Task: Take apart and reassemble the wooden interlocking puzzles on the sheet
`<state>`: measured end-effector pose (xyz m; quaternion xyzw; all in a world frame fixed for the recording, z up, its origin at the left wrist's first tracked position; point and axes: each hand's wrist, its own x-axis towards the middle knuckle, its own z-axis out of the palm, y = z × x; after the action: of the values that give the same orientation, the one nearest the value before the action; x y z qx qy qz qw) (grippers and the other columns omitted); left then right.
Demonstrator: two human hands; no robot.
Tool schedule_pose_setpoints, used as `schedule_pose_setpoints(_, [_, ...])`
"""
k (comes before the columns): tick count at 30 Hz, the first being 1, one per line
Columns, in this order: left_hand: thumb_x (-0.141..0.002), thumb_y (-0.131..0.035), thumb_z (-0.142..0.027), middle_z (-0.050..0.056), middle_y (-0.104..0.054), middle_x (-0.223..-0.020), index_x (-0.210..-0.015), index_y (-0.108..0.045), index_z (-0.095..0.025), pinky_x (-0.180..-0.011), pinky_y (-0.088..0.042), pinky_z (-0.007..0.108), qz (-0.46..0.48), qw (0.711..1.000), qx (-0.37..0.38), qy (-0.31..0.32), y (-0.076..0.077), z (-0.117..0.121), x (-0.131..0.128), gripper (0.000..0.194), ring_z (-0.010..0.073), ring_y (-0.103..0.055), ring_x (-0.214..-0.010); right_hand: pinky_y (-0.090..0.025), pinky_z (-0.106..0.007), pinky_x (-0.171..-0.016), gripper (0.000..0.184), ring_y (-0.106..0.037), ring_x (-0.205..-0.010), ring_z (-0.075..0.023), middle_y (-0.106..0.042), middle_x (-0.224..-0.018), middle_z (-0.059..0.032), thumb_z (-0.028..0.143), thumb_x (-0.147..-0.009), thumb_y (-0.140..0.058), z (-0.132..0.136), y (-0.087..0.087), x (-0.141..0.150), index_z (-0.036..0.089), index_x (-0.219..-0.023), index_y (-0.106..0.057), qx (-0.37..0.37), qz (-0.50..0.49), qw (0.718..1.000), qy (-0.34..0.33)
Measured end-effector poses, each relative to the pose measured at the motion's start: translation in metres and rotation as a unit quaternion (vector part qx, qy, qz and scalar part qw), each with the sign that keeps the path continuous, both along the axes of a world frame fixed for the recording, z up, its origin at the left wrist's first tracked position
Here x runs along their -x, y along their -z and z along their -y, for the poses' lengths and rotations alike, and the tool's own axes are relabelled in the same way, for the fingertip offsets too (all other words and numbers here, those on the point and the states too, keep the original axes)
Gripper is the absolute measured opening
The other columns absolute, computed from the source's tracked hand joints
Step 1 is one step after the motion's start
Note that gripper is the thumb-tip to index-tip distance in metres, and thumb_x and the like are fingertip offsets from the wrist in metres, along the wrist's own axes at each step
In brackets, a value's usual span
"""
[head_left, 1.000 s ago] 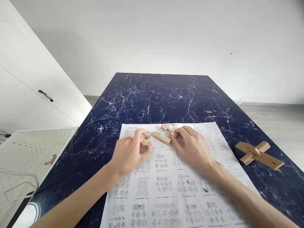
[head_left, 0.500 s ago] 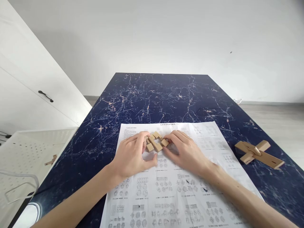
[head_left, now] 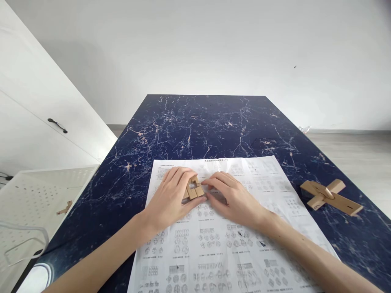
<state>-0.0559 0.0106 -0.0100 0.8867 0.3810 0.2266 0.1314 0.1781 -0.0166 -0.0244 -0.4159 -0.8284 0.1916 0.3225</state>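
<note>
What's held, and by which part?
Left hand holds the wooden block cluster: fingers at its far-left side, thumb at its near edge. Right hand: contact unclear.

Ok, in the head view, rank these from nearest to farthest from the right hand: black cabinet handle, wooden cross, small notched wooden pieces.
From the right hand:
1. Small notched wooden pieces: just left of its fingertips, within the left hand's grasp.
2. Wooden cross: on the table, to the right.
3. Black cabinet handle: far left, beyond the table.
</note>
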Motion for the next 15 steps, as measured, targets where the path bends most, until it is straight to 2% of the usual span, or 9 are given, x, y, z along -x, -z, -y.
schedule_pose_setpoints(3, [-0.096,-0.08,-0.045,0.008,-0.068,-0.124,-0.128,-0.051,-0.027,-0.104,-0.054,0.051,0.003,1.0,-0.001,-0.014,0.001,-0.003,0.0,0.047,0.0306,-0.066,-0.117,-0.059,-0.047,-0.091,0.026,-0.071,-0.103,-0.0266,-0.074,-0.112,-0.0093,0.011,-0.102,-0.055,0.0,0.0,0.001,0.023,-0.123,-0.065,0.0,-0.004,1.0,0.007])
schedule_pose_setpoints(8, [-0.095,-0.081,-0.042,0.008,-0.071,-0.121,-0.124,-0.053,-0.025,-0.098,-0.055,0.048,-0.004,0.996,-0.03,-0.083,0.002,-0.012,0.007,0.043,0.0314,-0.067,-0.114,-0.059,-0.045,-0.09,0.025,-0.071,-0.102,-0.0256,-0.074,-0.11,-0.0087,0.011,-0.102,-0.055,0.0,-0.002,0.002,0.023,-0.121,-0.067,0.004,-0.006,1.0,0.013])
schedule_pose_setpoints(15, [-0.101,-0.07,-0.037,0.012,-0.067,-0.127,-0.137,-0.057,-0.025,-0.099,-0.055,0.053,-0.07,0.977,-0.085,-0.181,0.0,-0.026,0.024,0.04,0.0343,-0.064,-0.116,-0.059,-0.044,-0.09,0.022,-0.07,-0.1,-0.0245,-0.075,-0.109,-0.009,0.012,-0.105,-0.053,0.001,-0.003,0.003,0.021,-0.119,-0.067,0.006,-0.003,1.0,0.013])
